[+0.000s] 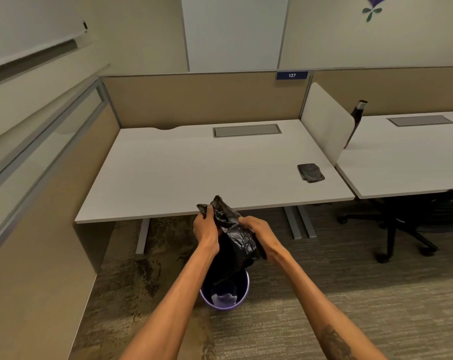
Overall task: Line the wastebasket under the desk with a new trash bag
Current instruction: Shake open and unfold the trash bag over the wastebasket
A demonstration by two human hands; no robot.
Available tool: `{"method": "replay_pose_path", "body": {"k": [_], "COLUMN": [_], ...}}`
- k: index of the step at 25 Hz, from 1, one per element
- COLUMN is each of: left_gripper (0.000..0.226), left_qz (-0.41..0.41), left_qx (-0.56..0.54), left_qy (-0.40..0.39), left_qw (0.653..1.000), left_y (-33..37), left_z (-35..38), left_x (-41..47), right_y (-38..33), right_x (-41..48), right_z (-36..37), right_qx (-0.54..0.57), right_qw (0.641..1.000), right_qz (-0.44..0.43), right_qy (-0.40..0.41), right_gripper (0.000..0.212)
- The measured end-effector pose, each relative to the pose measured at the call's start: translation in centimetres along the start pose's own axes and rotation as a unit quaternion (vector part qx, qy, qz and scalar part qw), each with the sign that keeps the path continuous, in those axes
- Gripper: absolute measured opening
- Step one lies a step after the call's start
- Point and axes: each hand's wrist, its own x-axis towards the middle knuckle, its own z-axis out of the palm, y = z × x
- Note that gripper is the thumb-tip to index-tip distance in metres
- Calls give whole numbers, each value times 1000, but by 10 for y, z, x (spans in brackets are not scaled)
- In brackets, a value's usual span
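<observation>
A crumpled black trash bag [233,240] hangs between both my hands, in front of the desk's near edge. My left hand [206,228] grips its upper left part and my right hand [256,227] grips its right side. The bag's lower end dangles into the purple wastebasket [242,298], which stands on the carpet directly below my hands, out in front of the desk. Something pale shows at the basket's bottom. A second folded black bag [311,172] lies on the white desk [194,172] near its right end.
A white divider panel [326,123] separates this desk from a neighbouring desk [407,162], which carries a dark bottle [356,118]. A black office chair [407,222] stands at the right. Grey desk legs [300,222] rise behind the basket. A beige partition wall [38,229] runs along the left.
</observation>
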Motion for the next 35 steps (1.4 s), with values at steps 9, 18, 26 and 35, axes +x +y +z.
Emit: {"method": "replay_pose_path", "body": {"k": [9, 18, 26, 35], "left_gripper": [49, 16, 42, 43], "left_qz": [40, 81, -165, 85], "left_qx": [10, 276, -183, 205], "left_qy": [-68, -80, 66, 43], "left_qw": [997, 954, 967, 974], "left_y": [2, -39, -3, 0], "left_z": [-19, -82, -103, -120], "left_x": [7, 24, 55, 68], "right_y": [4, -18, -15, -17], "right_x": [6, 22, 3, -14], "right_z": [-14, -42, -62, -89], "right_qx": [170, 340, 73, -407], "right_qw": [973, 896, 991, 912], "right_qz": [56, 134, -10, -38], "right_qy": [149, 252, 111, -43], "right_gripper": [20, 20, 18, 34]}}
